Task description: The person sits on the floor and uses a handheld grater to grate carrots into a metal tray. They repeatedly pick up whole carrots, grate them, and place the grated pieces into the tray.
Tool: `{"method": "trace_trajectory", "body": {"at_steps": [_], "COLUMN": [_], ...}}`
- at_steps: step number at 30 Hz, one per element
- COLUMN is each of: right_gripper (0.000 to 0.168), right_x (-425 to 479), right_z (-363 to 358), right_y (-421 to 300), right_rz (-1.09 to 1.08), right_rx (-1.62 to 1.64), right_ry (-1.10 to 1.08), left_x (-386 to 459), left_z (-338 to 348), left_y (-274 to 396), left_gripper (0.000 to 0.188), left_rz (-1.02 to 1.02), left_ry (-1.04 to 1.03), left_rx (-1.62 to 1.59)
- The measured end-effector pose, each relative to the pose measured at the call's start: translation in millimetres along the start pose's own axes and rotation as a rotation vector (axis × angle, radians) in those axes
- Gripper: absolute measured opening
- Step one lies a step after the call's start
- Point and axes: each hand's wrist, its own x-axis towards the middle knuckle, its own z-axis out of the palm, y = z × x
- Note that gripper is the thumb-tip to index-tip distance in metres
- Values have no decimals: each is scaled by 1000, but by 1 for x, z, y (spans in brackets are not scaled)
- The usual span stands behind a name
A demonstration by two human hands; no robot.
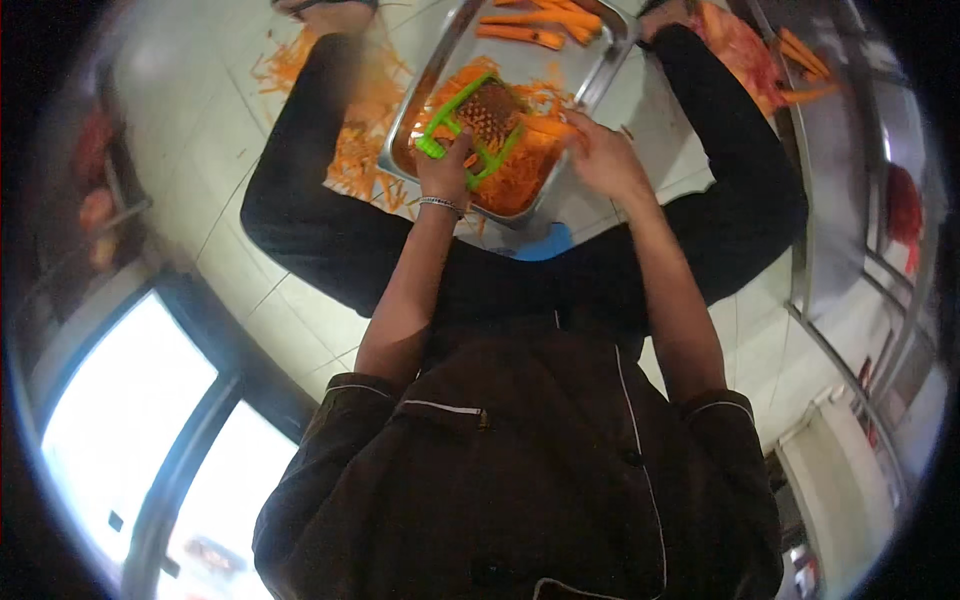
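Note:
My left hand (448,166) grips the lower end of a grater (491,112) with a bright green frame and a metal grating face. The grater lies tilted over the near part of a rectangular metal tray (442,39). In my right hand (606,156) is a peeled carrot (550,127), held by one end against or just beside the grater's right side; I cannot tell whether they touch. Grated carrot (517,184) covers the tray's near end, under and around the grater. Several whole carrots (540,21) lie at the tray's far end.
Loose carrot shreds and peelings (371,142) are spread on the tiled floor (225,172) left of the tray. At the right, a reddish plastic bag (739,52) lies near more carrots (804,54). My bent legs flank the tray. A metal rack (832,367) stands further right.

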Motion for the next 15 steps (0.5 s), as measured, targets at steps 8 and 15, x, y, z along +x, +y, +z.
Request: {"method": "trace_trajectory", "body": {"at_steps": [8,15], "right_gripper": [44,46], "right_x": [-17,1], "right_z": [46,46], "right_y": [-44,-97], "right_rz": [28,10], "right_rx": [69,-168], "right_ry": [11,-191], "left_x": [12,26], "left_z": [4,6], "left_y": [-13,-38], "left_gripper": [25,31], "left_rz": [-95,-148], "left_ry": [84,305], "left_rx": [13,175]}}
